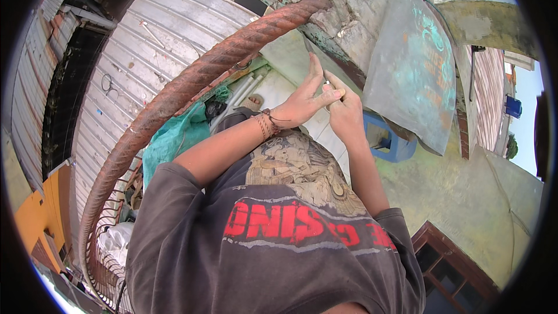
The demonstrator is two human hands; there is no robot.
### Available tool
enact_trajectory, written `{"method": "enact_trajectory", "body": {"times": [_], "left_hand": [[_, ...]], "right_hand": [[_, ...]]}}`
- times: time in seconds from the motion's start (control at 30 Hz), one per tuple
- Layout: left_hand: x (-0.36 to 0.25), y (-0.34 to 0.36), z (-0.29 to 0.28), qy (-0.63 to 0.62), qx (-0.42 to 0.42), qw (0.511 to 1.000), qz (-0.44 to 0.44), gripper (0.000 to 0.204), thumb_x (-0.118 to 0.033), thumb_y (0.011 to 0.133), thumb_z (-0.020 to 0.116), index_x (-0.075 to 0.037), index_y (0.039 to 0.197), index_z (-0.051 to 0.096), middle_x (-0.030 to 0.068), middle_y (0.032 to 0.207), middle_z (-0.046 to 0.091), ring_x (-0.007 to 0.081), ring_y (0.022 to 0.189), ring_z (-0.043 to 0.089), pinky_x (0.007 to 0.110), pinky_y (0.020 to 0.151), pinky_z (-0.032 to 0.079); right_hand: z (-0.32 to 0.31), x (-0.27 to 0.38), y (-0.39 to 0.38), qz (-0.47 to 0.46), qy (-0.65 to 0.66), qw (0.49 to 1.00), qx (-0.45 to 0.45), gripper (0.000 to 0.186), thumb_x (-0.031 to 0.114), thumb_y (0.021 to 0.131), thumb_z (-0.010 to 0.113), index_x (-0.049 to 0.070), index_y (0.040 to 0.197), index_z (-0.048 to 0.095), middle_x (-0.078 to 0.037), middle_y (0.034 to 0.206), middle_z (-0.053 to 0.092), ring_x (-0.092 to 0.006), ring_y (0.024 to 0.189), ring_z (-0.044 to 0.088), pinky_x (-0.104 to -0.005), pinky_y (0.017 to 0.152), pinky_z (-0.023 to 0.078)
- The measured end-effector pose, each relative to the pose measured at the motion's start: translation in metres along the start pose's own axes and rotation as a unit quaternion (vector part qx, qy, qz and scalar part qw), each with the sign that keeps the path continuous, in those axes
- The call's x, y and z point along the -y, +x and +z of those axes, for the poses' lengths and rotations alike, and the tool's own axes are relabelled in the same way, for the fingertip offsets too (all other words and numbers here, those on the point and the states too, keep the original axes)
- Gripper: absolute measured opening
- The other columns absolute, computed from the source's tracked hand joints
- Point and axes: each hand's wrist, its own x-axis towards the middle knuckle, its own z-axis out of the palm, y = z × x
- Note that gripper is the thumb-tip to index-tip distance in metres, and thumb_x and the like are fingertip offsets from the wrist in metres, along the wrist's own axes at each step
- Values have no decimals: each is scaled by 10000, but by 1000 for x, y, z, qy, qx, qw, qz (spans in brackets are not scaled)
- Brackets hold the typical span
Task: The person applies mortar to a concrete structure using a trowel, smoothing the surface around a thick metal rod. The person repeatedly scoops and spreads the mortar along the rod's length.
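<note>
In front of my chest my two hands meet. My left hand [302, 100], with braided bracelets at the wrist, has its fingers stretched upward and its thumb reaching across to the right hand. My right hand [347, 113] is closed, its fingers bent around a small white stick [327, 84], mostly hidden, whose exact kind I cannot make out. The fingertips of both hands are close together around it. Beyond the hands is a grey concrete block, and below them shows my dark printed shirt [279, 273].
A thick, rusty twisted bar [192, 78] curves from the concrete block [349, 0] down the left side. A grey sheet with turquoise paint [410, 70] hangs at the right, above a blue plastic stool [401, 146]. Corrugated roofing [139, 52] and a green tarp [160, 148] lie left.
</note>
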Motion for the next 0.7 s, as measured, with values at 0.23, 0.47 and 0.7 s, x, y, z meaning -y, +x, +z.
{"method": "enact_trajectory", "body": {"times": [0.23, 0.47, 0.7], "left_hand": [[3, 3, -8, -29, 12, 1000, 0, 1093, -526, 945, 541, 141, 1447, -165, 346, 1539, -177, 379, 1468, -146, 422, 1207, 27], [10, 6, -10, -46, 3, 998, -32, 1101, -523, 934, 565, 146, 1453, -140, 341, 1548, -157, 361, 1473, -133, 403, 1206, 32], [-5, -6, -16, 31, 31, 998, -38, 1097, -530, 936, 559, 149, 1453, -130, 350, 1546, -143, 370, 1472, -135, 412, 1206, 33]], "right_hand": [[9, -1, 4, -32, -9, 999, -14, 391, 187, 976, 515, -5, 1311, 574, -246, 1175, 655, -321, 1122, 631, -375, 953, 460], [16, -16, 12, -40, 5, 999, -27, 388, 203, 980, 553, 4, 1311, 582, -145, 1065, 688, -161, 937, 610, -310, 836, 480], [5, -4, 0, -14, 4, 1000, 2, 378, 198, 982, 547, 12, 1308, 590, -69, 924, 659, -131, 803, 549, -290, 761, 472]]}}
